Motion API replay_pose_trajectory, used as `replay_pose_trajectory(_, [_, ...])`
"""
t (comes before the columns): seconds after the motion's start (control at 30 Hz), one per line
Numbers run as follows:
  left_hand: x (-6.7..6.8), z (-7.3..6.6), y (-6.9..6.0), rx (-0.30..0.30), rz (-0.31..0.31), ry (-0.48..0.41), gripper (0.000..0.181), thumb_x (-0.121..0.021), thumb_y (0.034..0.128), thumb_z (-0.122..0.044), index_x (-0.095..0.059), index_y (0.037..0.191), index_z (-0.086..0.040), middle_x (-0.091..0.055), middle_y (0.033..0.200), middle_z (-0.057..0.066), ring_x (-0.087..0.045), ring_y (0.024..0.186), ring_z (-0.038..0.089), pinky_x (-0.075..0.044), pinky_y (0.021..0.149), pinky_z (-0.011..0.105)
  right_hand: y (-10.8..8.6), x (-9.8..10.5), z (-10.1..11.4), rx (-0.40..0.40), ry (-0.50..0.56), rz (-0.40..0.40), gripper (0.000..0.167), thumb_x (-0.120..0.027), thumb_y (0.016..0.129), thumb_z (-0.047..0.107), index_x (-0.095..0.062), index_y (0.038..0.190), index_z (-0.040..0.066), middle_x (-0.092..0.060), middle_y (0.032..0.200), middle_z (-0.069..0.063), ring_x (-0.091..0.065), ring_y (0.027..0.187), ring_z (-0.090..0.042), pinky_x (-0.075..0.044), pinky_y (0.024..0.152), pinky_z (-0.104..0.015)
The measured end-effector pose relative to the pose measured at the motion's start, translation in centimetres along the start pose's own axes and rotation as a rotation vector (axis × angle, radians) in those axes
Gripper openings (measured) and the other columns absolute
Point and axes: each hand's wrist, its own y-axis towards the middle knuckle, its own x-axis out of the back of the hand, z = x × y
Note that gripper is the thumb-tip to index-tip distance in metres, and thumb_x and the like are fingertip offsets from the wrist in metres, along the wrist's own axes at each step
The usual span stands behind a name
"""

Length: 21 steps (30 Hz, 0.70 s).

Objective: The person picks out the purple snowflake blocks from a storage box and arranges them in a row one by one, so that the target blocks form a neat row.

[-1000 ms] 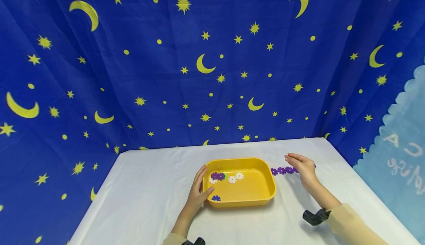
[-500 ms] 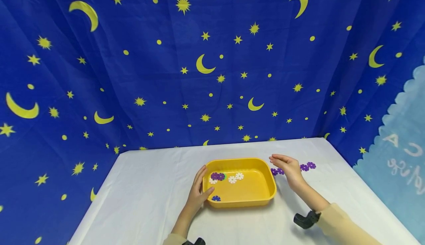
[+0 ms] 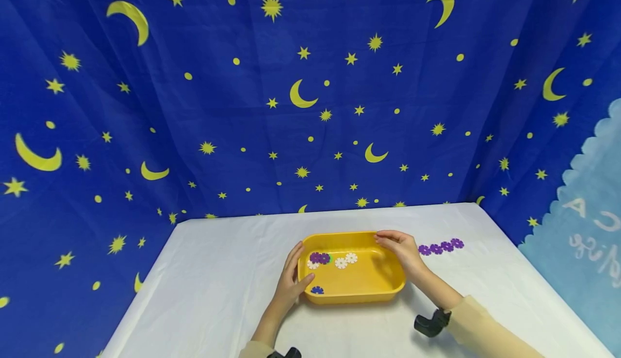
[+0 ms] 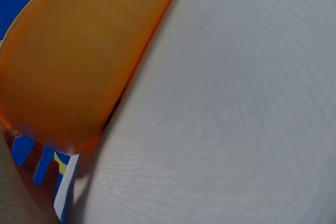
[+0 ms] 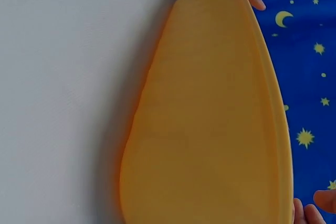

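A yellow plastic tray (image 3: 351, 297) stands on the white-covered table. My left hand (image 3: 289, 277) grips its left end, thumb over the rim and fingers along the outer wall. My right hand (image 3: 402, 250) is over the tray's right end with its fingers extended; in the right wrist view its thumb (image 5: 326, 201) is apart from the fingers, and nothing shows between them. Inside the tray lie white snowflake discs (image 3: 341, 263), purple snowflake discs (image 3: 319, 258) partly covering a green one, and a blue snowflake disc (image 3: 317, 290). A row of purple snowflake discs (image 3: 436, 248) lies right of the tray.
White cloth (image 3: 204, 282) covers the table. A blue curtain (image 3: 242, 174) with yellow moons and stars rises behind and at the sides. A light blue panel with lettering (image 3: 582, 201) hangs at the right. Each wrist bears a black camera (image 3: 432, 323).
My right hand has moved left, from above the purple row to the tray's right end, uncovering the row's right part. The left hand and the tray have stayed in place.
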Motion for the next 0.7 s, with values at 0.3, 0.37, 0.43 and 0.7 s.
replay_pose_trajectory(0.3, [0.0,0.0,0.0,-0.009,0.006,-0.003,0.068,-0.062,0.0880,-0.006,-0.030,0.148,-0.001,-0.017,0.160,0.013,-0.014,0.148,0.029,-0.014,0.108,0.006,0.1,-2.8,0.1,-0.002,-0.060,0.042,0.032,-0.062,0.089,0.005,-0.061,0.116,-0.011,-0.069,0.113,-0.020,-0.067,0.091,-0.003,-0.055,0.086,-0.017])
replay_pose_trajectory(0.37, [0.0,0.0,0.0,-0.009,0.007,-0.003,0.068,-0.062,0.0881,-0.006,-0.029,0.148,-0.001,-0.016,0.160,0.013,-0.014,0.148,0.029,-0.014,0.108,0.005,0.3,-3.5,-0.1,0.016,-0.064,0.057,0.031,-0.062,0.088,0.002,-0.061,0.115,-0.012,-0.069,0.112,-0.022,-0.068,0.093,-0.008,-0.055,0.086,-0.018])
replay_pose_trajectory(0.43, [0.0,0.0,0.0,-0.009,0.007,-0.003,0.068,-0.062,0.0880,-0.006,-0.030,0.148,-0.001,-0.016,0.160,0.013,-0.014,0.149,0.030,-0.014,0.108,0.006,0.4,-4.2,-0.2,0.028,-0.066,0.070,0.030,-0.062,0.088,0.000,-0.062,0.114,-0.013,-0.068,0.110,-0.024,-0.069,0.094,-0.014,-0.056,0.084,-0.019])
replay_pose_trajectory(0.7, [0.1,0.1,0.1,0.000,0.012,0.002,0.069,-0.063,0.0882,-0.007,-0.029,0.148,-0.002,-0.017,0.160,0.011,-0.014,0.149,0.029,-0.015,0.108,0.006,0.8,-6.4,-0.7,0.085,-0.096,0.153,0.027,-0.063,0.085,-0.004,-0.062,0.109,-0.016,-0.066,0.107,-0.032,-0.068,0.083,-0.009,-0.057,0.075,-0.017])
